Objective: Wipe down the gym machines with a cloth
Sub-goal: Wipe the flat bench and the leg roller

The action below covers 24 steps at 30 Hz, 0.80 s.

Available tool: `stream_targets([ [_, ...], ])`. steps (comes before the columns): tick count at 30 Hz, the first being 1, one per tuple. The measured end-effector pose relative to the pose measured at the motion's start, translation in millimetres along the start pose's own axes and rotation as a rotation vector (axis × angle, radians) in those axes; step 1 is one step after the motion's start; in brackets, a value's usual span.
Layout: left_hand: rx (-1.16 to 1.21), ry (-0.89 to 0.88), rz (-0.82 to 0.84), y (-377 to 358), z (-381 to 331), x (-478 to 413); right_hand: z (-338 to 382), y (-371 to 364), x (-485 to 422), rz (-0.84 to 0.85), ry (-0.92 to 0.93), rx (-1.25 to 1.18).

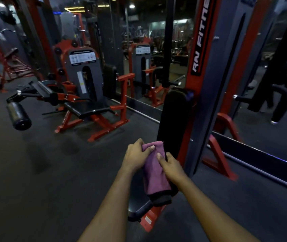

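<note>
A folded purple cloth point(155, 173), seemingly soft and light, droops between the left hand point(136, 155) pinching its top edge and the right hand point(169, 165) gripping its side.

One view only: head-worn wide-angle, and we look forward and down from above the grip. That grip, left hand point(135, 155) and right hand point(171, 165) on the cloth point(154, 172), sits low of centre and close to the lens, forearms entering from the bottom edge. Just beyond the grip stands a black pad point(174, 116); far left of it a leg machine point(86, 95); right of it a mirror point(270, 84), its lines bowed.
</note>
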<state>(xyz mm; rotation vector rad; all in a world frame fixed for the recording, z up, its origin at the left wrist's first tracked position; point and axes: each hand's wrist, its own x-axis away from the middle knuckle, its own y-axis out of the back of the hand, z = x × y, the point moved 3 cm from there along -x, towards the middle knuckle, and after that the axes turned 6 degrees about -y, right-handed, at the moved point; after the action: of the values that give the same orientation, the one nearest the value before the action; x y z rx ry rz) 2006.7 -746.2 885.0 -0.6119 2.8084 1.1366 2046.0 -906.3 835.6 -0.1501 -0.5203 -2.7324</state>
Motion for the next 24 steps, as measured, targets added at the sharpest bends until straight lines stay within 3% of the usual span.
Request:
stream_targets([
  [5,0.046,-0.064,0.089,-17,-10,-20,-5,11,2,-0.223,-0.001,0.112],
  [12,0.116,-0.316,0.419,-27,-26,-30,-11,17,45,-0.564,-0.099,0.030],
  [24,0.210,-0.766,0.861,-95,-129,110,-55,63,265,-1.085,-0.328,-0.036],
])
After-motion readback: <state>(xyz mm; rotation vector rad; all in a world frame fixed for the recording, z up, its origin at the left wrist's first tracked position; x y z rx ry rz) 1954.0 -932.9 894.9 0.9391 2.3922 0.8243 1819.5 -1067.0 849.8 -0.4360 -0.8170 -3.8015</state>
